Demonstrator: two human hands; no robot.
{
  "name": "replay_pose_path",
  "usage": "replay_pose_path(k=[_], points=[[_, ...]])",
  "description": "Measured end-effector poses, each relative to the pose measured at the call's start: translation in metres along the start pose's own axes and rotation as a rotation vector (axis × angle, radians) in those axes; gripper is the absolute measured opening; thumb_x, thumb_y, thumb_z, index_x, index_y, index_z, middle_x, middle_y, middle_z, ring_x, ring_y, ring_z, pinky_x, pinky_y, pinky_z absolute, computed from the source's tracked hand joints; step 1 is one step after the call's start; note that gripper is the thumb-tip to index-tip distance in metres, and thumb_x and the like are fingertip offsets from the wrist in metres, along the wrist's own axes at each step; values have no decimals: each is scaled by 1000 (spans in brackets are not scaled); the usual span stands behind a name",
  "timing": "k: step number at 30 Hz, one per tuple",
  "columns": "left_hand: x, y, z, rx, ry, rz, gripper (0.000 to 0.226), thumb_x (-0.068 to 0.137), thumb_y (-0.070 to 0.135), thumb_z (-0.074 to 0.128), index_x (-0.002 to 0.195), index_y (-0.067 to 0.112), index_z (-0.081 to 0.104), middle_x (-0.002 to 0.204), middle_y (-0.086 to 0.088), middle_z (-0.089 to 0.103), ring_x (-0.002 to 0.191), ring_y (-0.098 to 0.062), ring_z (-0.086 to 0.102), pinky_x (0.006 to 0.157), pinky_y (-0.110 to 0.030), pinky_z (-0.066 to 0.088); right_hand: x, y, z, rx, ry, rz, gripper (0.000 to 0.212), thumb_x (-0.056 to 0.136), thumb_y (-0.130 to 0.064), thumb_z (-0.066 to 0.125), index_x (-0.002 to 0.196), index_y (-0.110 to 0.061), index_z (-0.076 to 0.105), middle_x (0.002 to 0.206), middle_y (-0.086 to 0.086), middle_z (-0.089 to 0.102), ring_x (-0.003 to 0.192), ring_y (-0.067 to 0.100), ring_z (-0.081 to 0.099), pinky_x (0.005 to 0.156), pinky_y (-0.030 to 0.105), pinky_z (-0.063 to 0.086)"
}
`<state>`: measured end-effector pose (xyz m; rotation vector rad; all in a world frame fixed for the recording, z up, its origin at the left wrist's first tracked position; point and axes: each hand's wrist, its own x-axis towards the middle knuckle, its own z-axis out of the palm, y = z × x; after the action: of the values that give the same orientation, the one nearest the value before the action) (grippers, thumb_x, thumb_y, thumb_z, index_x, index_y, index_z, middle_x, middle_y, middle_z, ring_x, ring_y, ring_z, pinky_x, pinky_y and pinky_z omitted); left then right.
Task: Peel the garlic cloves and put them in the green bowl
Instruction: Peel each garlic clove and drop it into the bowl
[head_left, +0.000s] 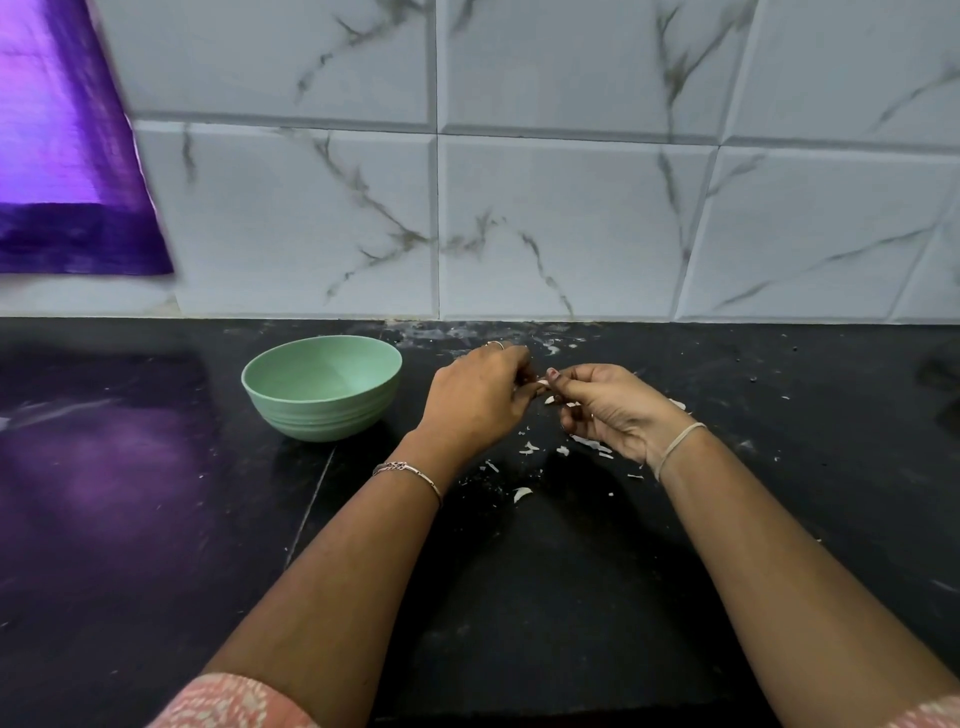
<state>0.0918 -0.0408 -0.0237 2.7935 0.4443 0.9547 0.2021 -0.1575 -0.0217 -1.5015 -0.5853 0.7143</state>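
A green bowl (322, 387) stands on the black counter, left of my hands, and nothing shows inside it. My left hand (475, 397) and my right hand (602, 408) meet just right of the bowl, a little above the counter. Between their fingertips they pinch a small pale garlic clove (543, 383), mostly hidden by the fingers. White bits of garlic skin (530, 448) lie scattered on the counter below and in front of my hands.
The black counter (519, 597) runs back to a white marble-tiled wall (571, 218). A purple cloth (62, 156) hangs at the upper left. More white flecks lie along the counter's back edge.
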Motion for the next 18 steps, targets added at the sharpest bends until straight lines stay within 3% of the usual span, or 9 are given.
replay_pose_path(k=[4, 7, 11, 16, 18], points=[[1, 0, -1, -14, -18, -12, 17, 92, 39, 60, 99, 23, 61, 103, 8, 61, 99, -17, 58, 72, -29, 36, 0, 1, 0, -20, -32, -10, 17, 95, -18, 59, 81, -9, 58, 77, 6, 56, 53, 8, 52, 45, 17, 50], [3, -6, -3, -32, -126, -49, 14, 89, 37, 65, 98, 26, 65, 101, 10, 65, 98, -15, 60, 74, -30, 42, 0, 2, -1, -143, -27, -51, 20, 95, -14, 59, 76, -7, 57, 68, 5, 55, 47, 4, 53, 48, 17, 50], [3, -23, -4, 110, -265, -117, 16, 91, 30, 62, 106, 27, 64, 115, 4, 64, 106, -20, 60, 80, -33, 45, 4, 0, -8, -511, 13, -100, 22, 92, -14, 64, 72, -6, 59, 59, 7, 57, 45, 12, 53, 58, 34, 42], [4, -34, -6, 170, -283, -194, 21, 96, 31, 51, 114, 23, 59, 120, -3, 62, 109, -27, 59, 86, -36, 46, -7, -52, 1, -1015, 7, -166, 13, 91, -19, 65, 81, -11, 64, 67, 0, 64, 56, 9, 59, 48, 17, 43], [4, -33, -6, 173, -288, -213, 23, 97, 31, 50, 116, 21, 57, 121, -6, 61, 109, -30, 58, 87, -38, 46, -10, -82, 10, -1292, 46, -266, 14, 90, -23, 67, 89, -10, 67, 76, -1, 63, 69, 14, 59, 58, 22, 41]])
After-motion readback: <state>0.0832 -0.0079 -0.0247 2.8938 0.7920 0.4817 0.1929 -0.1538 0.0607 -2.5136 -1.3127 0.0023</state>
